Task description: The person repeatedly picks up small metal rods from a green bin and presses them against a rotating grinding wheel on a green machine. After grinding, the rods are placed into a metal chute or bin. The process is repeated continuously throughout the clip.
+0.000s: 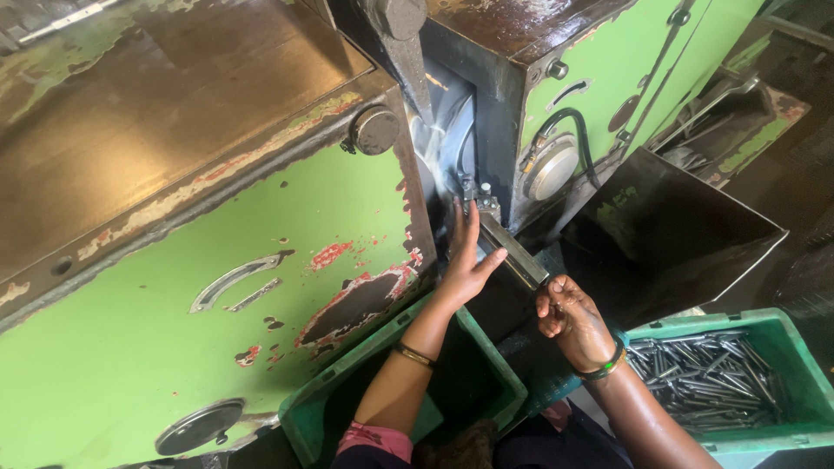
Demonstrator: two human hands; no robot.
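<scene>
A big green machine (287, 260) with chipped paint fills the view. From the gap between its two housings a narrow metal guide rail (512, 252) slopes down toward me. My left hand (467, 265) lies flat with fingers straight against the left side of the rail, near its upper end by the spinning wheel (447, 139). My right hand (569, 317) is at the rail's lower end, fingers curled and pinched at its tip; whether a small part is in the fingers is hidden. Both wrists wear bangles.
A green plastic crate (786, 347) holding several thin metal rods stands at the lower right. Another green crate (486, 365) sits under my left forearm. A dark sheet-metal chute (669, 226) angles down right of the rail. A black hose (578, 130) runs on the right housing.
</scene>
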